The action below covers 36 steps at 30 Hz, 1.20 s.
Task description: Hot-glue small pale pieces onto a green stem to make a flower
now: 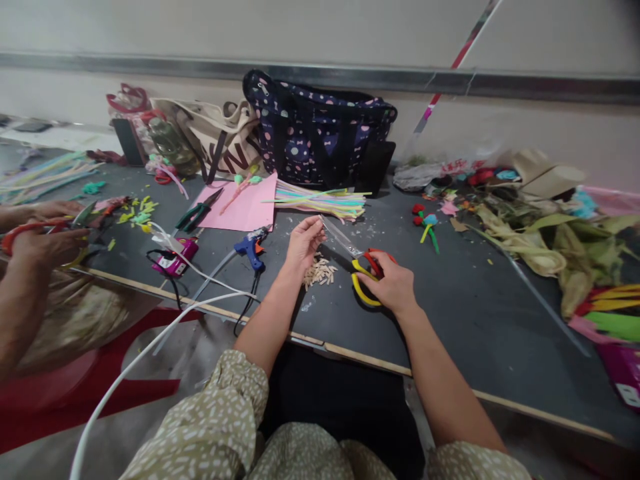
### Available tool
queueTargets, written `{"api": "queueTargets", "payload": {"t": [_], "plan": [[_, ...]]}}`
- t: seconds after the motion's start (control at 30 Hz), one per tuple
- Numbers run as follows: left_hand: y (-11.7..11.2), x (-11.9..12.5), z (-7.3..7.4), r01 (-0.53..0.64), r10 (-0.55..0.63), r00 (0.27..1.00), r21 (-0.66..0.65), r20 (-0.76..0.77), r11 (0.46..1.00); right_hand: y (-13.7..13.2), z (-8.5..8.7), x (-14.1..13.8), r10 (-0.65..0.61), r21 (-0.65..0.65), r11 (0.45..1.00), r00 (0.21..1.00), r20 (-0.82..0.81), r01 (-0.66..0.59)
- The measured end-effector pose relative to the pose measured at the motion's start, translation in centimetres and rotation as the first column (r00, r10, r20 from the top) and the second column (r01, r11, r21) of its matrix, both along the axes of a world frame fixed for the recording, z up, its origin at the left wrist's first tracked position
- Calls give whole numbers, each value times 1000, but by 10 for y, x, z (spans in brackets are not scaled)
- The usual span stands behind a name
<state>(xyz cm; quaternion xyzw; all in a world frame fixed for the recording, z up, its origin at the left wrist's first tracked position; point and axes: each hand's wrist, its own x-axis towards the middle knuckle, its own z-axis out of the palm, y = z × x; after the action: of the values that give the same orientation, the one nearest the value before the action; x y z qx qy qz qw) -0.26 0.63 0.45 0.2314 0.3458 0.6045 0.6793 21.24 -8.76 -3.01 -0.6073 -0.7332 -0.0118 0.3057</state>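
Note:
My right hand point(393, 283) is closed round the yellow and red handles of a pair of scissors point(356, 260), whose blades point up and left. My left hand point(304, 241) is pinched near the blade tips on something thin and pale that I cannot make out. Just below the left hand lies a small heap of pale cut pieces point(320, 272) on the dark table point(450, 333).
A blue glue gun point(251, 248), a pink device point(173, 260), white cables, green pliers point(197, 213) on pink paper point(245, 203), coloured straws point(320, 199), bags at the back. Dried husks and craft scraps on the right. Another person's hands point(45, 240) at the left hold orange-handled scissors.

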Motion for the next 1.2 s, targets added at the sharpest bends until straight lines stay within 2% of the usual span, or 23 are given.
{"api": "queueTargets", "payload": {"t": [0.4,1.0,1.2], "plan": [[-1,2,-3,6,-5,1000,39,-13,999,1,-1,1,4,30,1000,1000,10,-4],[-1,2,-2,8,-8,1000,24,-9,1000,1,-3,4,26,58,998,999,-24,-25],[0,1,-1,22,-21,999,49,-32,999,1,-1,3,-47,12,999,997,-65,48]]}}
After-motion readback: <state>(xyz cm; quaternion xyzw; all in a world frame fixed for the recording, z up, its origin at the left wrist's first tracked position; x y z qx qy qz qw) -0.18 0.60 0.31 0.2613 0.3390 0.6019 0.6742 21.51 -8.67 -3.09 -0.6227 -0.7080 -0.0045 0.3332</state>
